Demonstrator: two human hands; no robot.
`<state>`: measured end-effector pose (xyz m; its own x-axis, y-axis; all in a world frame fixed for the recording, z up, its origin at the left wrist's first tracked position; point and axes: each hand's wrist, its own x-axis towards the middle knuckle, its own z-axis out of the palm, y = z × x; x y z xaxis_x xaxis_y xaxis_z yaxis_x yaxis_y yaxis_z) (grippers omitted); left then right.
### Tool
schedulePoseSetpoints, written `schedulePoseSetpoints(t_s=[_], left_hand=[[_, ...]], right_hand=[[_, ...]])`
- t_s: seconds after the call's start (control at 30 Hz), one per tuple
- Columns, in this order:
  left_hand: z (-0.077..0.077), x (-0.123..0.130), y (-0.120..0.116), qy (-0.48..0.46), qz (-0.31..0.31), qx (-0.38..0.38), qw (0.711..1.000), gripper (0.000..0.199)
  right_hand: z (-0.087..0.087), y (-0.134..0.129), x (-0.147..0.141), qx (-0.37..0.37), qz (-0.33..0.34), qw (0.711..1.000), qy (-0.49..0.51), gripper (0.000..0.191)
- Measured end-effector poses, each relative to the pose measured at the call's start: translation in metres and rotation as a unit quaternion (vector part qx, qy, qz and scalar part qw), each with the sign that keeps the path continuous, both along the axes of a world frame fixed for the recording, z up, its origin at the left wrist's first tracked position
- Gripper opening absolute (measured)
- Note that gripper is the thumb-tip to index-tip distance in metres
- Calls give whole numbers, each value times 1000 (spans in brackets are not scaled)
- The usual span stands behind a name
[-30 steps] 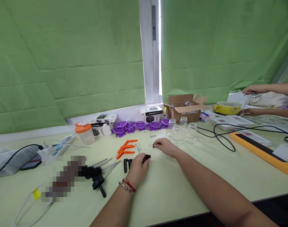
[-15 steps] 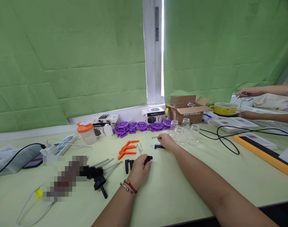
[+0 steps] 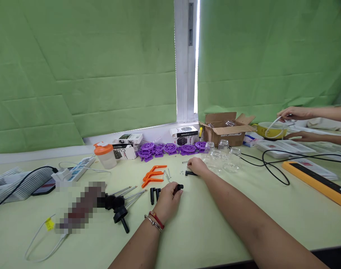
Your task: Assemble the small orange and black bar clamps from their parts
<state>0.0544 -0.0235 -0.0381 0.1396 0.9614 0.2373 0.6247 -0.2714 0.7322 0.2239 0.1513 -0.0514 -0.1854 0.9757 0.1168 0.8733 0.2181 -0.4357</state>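
My left hand [image 3: 169,198] is closed round a small black plastic handle piece [image 3: 180,186], whose end pokes out past the fingers. Two more black handle pieces [image 3: 152,195] lie just left of that hand. Farther out, my right hand [image 3: 197,166] rests low over the table with fingers bent together; what they pinch is hidden. By its fingers are a black crank-like part [image 3: 190,173], a thin spring [image 3: 185,162] and several tiny metal bits [image 3: 182,172]. Orange plastic brackets [image 3: 153,175] and silver screws [image 3: 167,174] lie between the hands and the purple parts.
Purple wheel-shaped parts [image 3: 170,149], glass jars [image 3: 216,155] and an open carton [image 3: 225,130] line the back. Black grinder parts with metal rods [image 3: 120,213] lie left, near an orange-lidded shaker [image 3: 106,157]. At right, another person's hands [image 3: 295,113] handle a white cord.
The whole view has shifted slightly, so things sit a little farther right. My hands keep nearly the same pose. The other person's upper hand has moved, with the white cord now looping below it.
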Motion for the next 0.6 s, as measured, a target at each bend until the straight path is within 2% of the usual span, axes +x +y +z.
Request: schedulePoseSetpoints(t_s=[0.6], left_hand=[[2,1,0,2,-6,-1,1000,17]], right_hand=[[2,-3,-4,11,-4,1000,-24,11]])
